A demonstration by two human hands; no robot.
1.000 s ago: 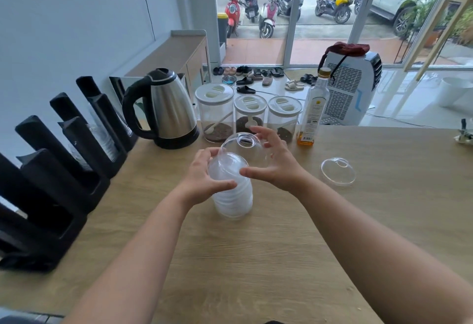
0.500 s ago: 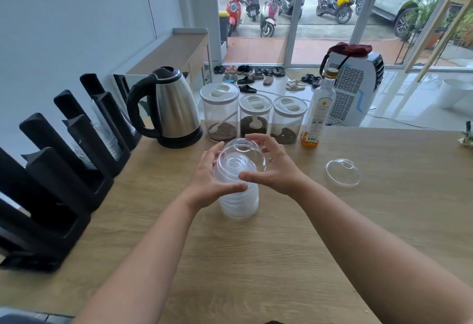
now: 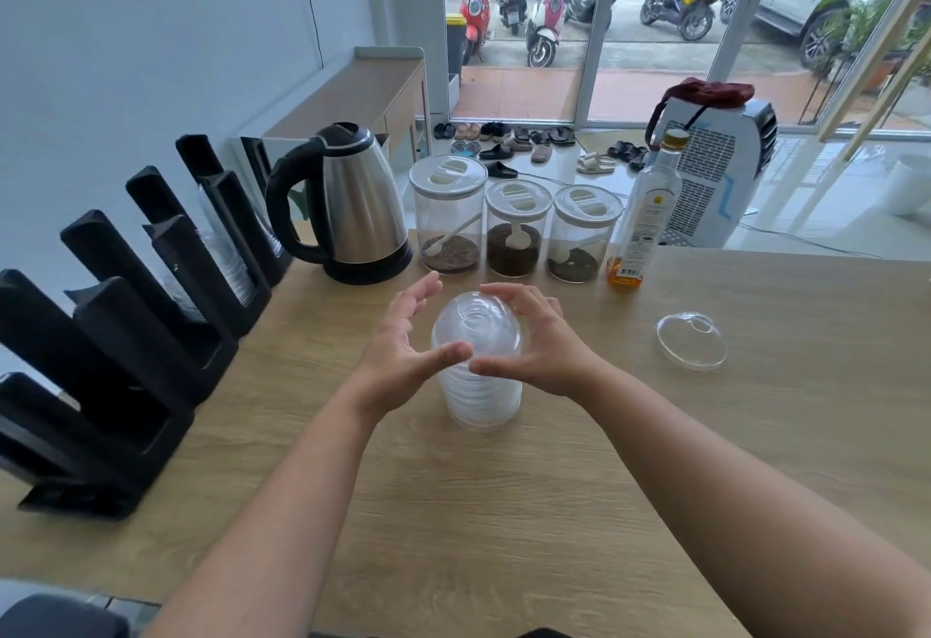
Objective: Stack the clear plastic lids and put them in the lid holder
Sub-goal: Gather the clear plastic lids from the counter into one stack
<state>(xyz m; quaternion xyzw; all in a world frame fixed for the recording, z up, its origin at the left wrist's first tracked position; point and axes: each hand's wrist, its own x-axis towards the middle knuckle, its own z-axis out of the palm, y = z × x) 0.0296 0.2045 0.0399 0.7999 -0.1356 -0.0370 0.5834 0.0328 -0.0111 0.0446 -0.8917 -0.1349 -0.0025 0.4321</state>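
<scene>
A stack of clear dome lids [image 3: 478, 395] stands upright on the wooden table [image 3: 504, 511]. My left hand [image 3: 398, 355] cups its upper left side, thumb pressed on the front and fingers spread behind. My right hand [image 3: 536, 340] grips the top lid [image 3: 476, 322] from the right, fingers over its dome and thumb in front. That lid sits level on the stack. One loose clear lid [image 3: 692, 341] lies on the table to the right. The black lid holder [image 3: 126, 335] runs along the table's left edge, with clear plastic pieces [image 3: 226, 259] in its far slots.
A steel kettle [image 3: 352, 204], three lidded jars [image 3: 514, 229] and a glass bottle [image 3: 642, 219] stand in a row behind the stack. Beyond the table's far edge is a white cooling unit [image 3: 715, 174] on the floor.
The top lid, held tilted above the stack by my right hand, has come down and now sits on the stack. Both hands stay around the stack's top.
</scene>
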